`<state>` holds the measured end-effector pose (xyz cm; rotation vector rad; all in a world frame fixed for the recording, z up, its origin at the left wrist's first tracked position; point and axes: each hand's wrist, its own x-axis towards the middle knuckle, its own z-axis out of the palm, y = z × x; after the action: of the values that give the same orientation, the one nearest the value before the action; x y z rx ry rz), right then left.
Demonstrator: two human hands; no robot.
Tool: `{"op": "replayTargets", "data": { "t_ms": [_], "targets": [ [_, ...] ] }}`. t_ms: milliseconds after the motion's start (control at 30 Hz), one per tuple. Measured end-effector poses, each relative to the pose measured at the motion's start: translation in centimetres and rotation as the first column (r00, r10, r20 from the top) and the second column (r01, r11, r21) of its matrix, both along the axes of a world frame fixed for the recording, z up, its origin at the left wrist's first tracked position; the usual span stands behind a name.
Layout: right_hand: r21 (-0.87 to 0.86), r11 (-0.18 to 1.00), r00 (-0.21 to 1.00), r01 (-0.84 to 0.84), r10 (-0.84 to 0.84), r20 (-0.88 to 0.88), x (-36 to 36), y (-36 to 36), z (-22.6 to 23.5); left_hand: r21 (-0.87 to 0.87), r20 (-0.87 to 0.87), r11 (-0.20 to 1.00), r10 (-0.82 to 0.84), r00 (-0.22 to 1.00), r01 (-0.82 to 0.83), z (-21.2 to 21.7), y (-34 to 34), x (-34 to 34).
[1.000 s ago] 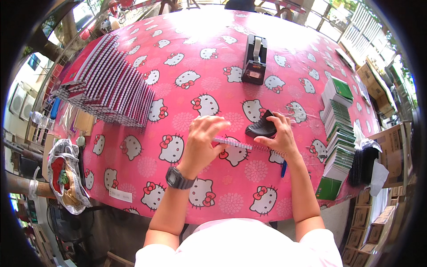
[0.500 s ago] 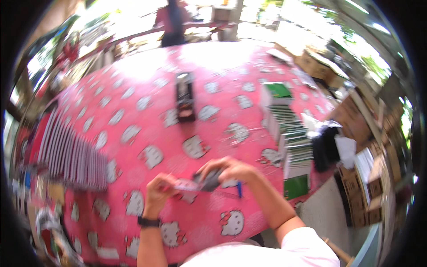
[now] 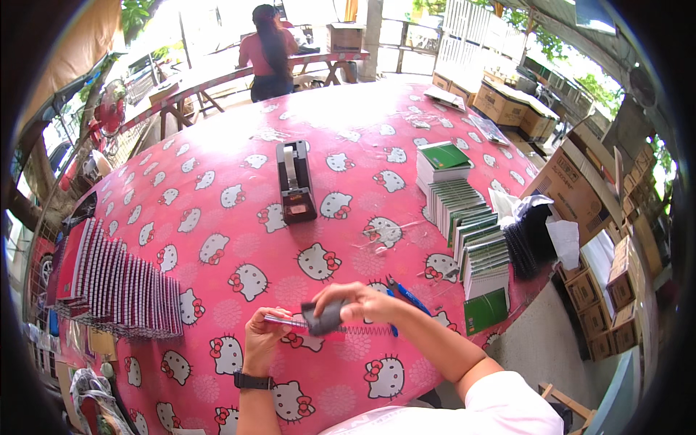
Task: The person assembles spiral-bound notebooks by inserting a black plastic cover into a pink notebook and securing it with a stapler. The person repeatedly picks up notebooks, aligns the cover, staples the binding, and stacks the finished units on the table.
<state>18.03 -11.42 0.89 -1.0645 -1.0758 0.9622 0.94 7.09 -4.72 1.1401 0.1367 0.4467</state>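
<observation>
My left hand (image 3: pixel 262 335), a dark band on its wrist, is closed on the edge of a thin spiral notebook (image 3: pixel 281 320) seen nearly edge-on. A dark wire coil (image 3: pixel 371 330) stretches from beside the notebook to the right, under my right hand. My right hand (image 3: pixel 349 299) grips a dark grey block-like piece (image 3: pixel 323 319) at the notebook's right end; its exact kind is unclear. Blue-handled pliers (image 3: pixel 407 296) lie on the table just right of that hand, partly behind my forearm.
A black tape dispenser (image 3: pixel 296 181) stands mid-table on the pink patterned cover (image 3: pixel 246 319). Spiral notebooks (image 3: pixel 123 279) are stacked at the left, green-covered notebooks (image 3: pixel 467 228) in a row at the right. Cardboard boxes (image 3: pixel 576 188) stand beyond the right edge. A person (image 3: pixel 270 54) is at a far table.
The view has shifted and sharpened. My right hand, with the grey piece, has moved slightly left and down relative to the notebook. My left hand keeps its hold.
</observation>
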Motion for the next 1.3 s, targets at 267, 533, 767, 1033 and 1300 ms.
{"op": "replayTargets", "data": {
  "t_ms": [267,533,767,1033,1300],
  "targets": [
    [-0.042,0.991,0.987,0.127,-0.122,0.103,-0.4,0.9,-1.5,-0.105,0.069,0.991,0.096,0.993,-0.088,-0.7,0.0,0.4],
    [-0.131,0.984,0.988,0.117,-0.103,0.112,-1.3,1.7,-1.5,-0.134,0.036,0.988,0.085,0.996,-0.079,-0.2,-0.4,0.2],
    [-0.154,0.979,0.987,0.132,-0.115,0.112,-1.3,1.7,-1.6,-0.026,-0.054,0.992,0.119,0.991,-0.12,-0.6,-0.2,0.1],
    [-0.117,0.974,0.93,0.194,-0.144,0.339,-1.2,1.9,-1.8,-0.016,-0.003,0.993,0.121,0.993,-0.121,-1.2,0.2,0.1],
    [-0.105,0.961,0.917,0.257,-0.208,0.342,-1.3,2.0,-1.6,-0.024,-0.062,0.988,0.154,0.986,-0.155,0.0,-0.6,0.1]
  ]
}}
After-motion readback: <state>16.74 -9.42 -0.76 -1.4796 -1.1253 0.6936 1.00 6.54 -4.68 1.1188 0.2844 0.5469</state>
